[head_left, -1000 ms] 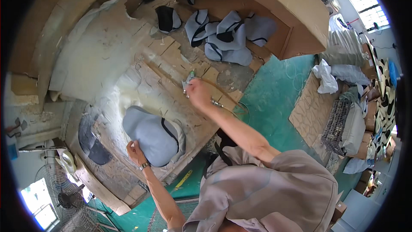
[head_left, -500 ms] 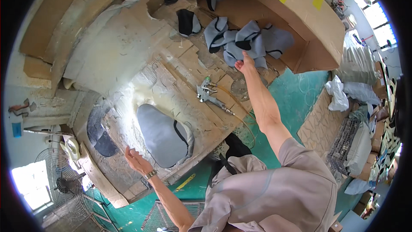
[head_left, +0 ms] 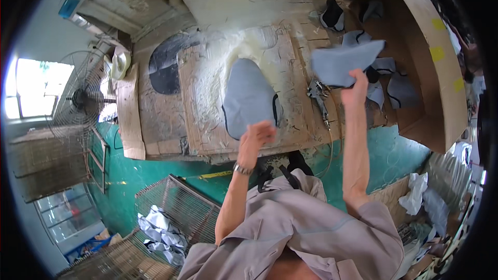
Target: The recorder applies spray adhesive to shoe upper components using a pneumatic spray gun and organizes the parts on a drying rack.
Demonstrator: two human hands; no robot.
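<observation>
My right hand [head_left: 355, 91] is closed on the near edge of a grey fabric piece [head_left: 340, 65]. This piece is raised above the bench and slightly blurred. Over the near end of another grey fabric piece [head_left: 249, 85], rounded and edged in black, hovers my left hand [head_left: 258, 136]. Its fingers are blurred but look loosely stretched out, with nothing visible in them; whether they touch the fabric I cannot tell. That piece lies on the powder-whitened cardboard [head_left: 207, 80]. Between the two pieces a metal spray gun [head_left: 317, 96] rests on the bench, its hose running toward me.
At the right stands a large open cardboard box [head_left: 451, 78] with several grey and black fabric pieces [head_left: 402, 91] in and beside it. A dark oval patch [head_left: 168, 65] lies left. A fan [head_left: 80, 98] and a wire rack [head_left: 174, 197] holding fabric are nearer.
My right hand has lifted a grey fabric piece off the pile and brought it leftward. My left hand has moved to the lying piece's near end. The view has turned.
</observation>
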